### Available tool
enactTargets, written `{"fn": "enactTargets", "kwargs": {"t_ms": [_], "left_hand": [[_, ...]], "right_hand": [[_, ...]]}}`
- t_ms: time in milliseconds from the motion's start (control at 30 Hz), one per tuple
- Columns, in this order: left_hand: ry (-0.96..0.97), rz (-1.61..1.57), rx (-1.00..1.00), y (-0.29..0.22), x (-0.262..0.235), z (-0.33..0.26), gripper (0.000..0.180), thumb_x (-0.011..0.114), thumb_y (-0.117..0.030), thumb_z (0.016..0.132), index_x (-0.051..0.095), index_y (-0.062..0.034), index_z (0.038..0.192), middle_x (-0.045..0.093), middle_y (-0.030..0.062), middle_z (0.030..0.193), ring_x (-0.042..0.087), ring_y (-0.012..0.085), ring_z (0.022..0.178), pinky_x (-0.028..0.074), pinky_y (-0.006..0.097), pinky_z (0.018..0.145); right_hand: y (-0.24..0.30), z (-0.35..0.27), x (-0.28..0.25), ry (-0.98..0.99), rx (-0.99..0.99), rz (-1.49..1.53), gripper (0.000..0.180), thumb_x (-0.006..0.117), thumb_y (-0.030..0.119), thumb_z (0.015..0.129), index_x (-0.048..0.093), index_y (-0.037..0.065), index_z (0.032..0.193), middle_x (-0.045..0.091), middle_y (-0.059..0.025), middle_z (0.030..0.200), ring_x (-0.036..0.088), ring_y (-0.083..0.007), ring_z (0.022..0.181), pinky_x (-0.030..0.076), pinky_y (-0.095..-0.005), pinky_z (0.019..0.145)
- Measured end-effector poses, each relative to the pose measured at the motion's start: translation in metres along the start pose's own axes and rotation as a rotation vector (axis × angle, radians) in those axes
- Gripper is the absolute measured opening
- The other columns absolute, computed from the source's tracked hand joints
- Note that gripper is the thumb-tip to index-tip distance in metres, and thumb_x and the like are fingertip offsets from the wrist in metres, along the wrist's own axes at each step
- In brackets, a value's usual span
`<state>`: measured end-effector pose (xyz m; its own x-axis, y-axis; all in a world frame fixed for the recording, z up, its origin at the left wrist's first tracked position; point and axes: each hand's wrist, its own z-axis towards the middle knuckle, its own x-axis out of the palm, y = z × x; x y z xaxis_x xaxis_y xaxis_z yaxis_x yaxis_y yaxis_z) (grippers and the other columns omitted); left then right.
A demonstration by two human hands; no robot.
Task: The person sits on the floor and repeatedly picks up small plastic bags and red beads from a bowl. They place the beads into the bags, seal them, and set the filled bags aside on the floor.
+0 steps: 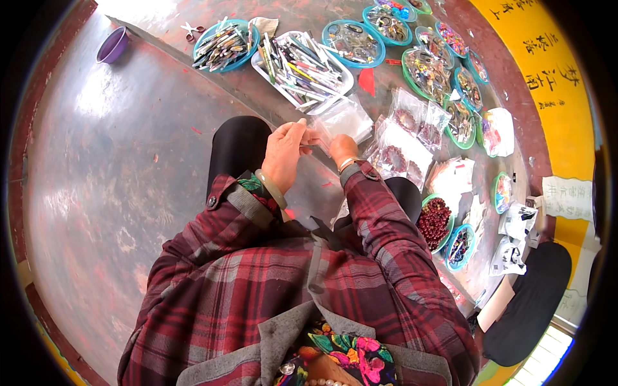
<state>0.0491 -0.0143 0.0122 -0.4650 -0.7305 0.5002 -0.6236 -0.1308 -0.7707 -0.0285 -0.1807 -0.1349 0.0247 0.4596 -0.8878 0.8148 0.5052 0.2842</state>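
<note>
Above my knees, my left hand [284, 152] and my right hand [342, 148] are close together. Both are closed on a small clear plastic bag [317, 134] stretched between them; its contents, if any, cannot be made out. Just beyond my right hand lies a stack of clear plastic bags [348, 118]. To the right of that hand are several clear bags with dark red bead bracelets [394, 158] inside. A green basket of dark red beads [434, 222] stands further right, beside my right forearm.
A white tray of pens [302, 67] and a blue basket of pens [224, 46] stand ahead, with scissors [192, 29] nearby. Several round baskets of small items, including a green-rimmed basket [426, 74], fill the far right. A purple bowl [112, 45] sits far left on the floor.
</note>
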Motion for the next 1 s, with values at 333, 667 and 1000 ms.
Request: {"fn": "enactTargets", "kwargs": {"t_ms": [333, 667, 1000], "left_hand": [[0.012, 0.043, 0.002, 0.000, 0.003, -0.002, 0.027, 0.053, -0.027, 0.090, 0.053, -0.0067, 0.073, 0.064, 0.0082, 0.086, 0.058, 0.0144, 0.077, 0.042, 0.026, 0.067], [0.236, 0.257, -0.102, 0.024, 0.009, 0.000, 0.018, 0.058, -0.025, 0.087, 0.057, -0.0071, 0.091, 0.061, 0.0005, 0.088, 0.056, 0.0083, 0.081, 0.042, 0.024, 0.066], [0.433, 0.526, -0.080, 0.042, 0.025, -0.014, 0.021, 0.059, -0.024, 0.087, 0.060, -0.0036, 0.092, 0.060, 0.0014, 0.088, 0.056, 0.0095, 0.078, 0.044, 0.024, 0.063]], "right_hand": [[-0.020, 0.006, -0.012, -0.302, -0.018, 0.086, 0.024, 0.052, 0.026, 0.077, 0.068, 0.009, 0.082, 0.064, -0.0177, 0.081, 0.062, -0.0364, 0.079, 0.049, -0.0427, 0.070], [0.008, -0.111, -0.091, -0.497, -0.419, 0.445, 0.018, 0.057, 0.016, 0.079, 0.065, 0.003, 0.089, 0.060, -0.0167, 0.084, 0.059, -0.0334, 0.075, 0.046, -0.0385, 0.064], [-0.006, -0.171, -0.081, -0.655, -0.579, 0.396, 0.019, 0.057, 0.009, 0.079, 0.062, 0.007, 0.097, 0.058, -0.0124, 0.085, 0.059, -0.0310, 0.074, 0.048, -0.0367, 0.062]]}}
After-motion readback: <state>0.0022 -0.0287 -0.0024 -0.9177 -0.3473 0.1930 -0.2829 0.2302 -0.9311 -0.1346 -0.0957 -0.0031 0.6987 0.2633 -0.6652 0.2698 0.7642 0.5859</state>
